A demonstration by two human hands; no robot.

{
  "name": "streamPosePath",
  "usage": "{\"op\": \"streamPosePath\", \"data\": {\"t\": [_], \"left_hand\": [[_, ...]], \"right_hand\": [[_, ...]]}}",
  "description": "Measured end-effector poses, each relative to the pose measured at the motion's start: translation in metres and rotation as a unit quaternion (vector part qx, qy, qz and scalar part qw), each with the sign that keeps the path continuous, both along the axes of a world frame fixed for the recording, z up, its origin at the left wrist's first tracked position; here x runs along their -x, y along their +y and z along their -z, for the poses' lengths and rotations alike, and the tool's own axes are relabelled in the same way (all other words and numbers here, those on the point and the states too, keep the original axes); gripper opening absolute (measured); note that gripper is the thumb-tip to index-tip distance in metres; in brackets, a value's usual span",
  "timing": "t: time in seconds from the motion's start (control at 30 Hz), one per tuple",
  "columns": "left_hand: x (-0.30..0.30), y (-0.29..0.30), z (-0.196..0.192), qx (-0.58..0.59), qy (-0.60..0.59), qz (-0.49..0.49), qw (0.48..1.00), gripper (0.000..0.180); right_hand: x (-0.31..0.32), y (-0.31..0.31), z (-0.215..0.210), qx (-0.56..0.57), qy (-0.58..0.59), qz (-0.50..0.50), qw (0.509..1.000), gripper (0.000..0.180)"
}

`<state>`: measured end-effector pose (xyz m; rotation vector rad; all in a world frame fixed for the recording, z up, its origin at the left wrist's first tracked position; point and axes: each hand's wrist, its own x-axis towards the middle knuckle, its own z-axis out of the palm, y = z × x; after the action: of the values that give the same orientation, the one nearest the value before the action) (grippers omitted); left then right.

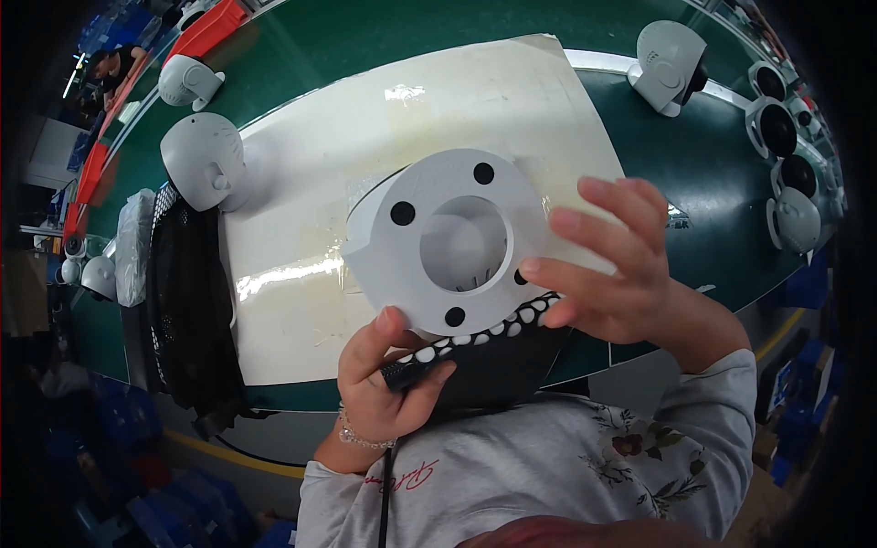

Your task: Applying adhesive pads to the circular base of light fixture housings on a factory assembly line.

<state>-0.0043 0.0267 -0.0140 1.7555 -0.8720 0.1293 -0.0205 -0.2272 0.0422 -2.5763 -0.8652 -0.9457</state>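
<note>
A white ring-shaped part, a round housing with a wide centre hole, lies facing up in front of me. Black round pads sit around its rim, among them an upper-left pad and a bottom pad. My left hand pinches a black sheet with rows of white round spots between thumb and fingers, against the ring's near edge. Over the ring's right side is my right hand, fingers spread. Its index fingertip touches a partly covered pad at the lower right; the thumb is by the sheet's edge.
Beneath lies a cream board taped on the green table. A white camera-like unit stands left, beside a black mesh bag. Another white unit stands far right, with several more along the right edge. A person is far left.
</note>
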Motion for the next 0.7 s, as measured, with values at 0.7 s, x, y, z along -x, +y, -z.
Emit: {"op": "streamPosePath", "data": {"t": [0.7], "left_hand": [[-0.011, 0.017, -0.003, 0.028, -0.133, 0.133, 0.982, 0.021]], "right_hand": [[-0.202, -0.013, -0.002, -0.116, 0.068, 0.153, 0.979, 0.022]]}}
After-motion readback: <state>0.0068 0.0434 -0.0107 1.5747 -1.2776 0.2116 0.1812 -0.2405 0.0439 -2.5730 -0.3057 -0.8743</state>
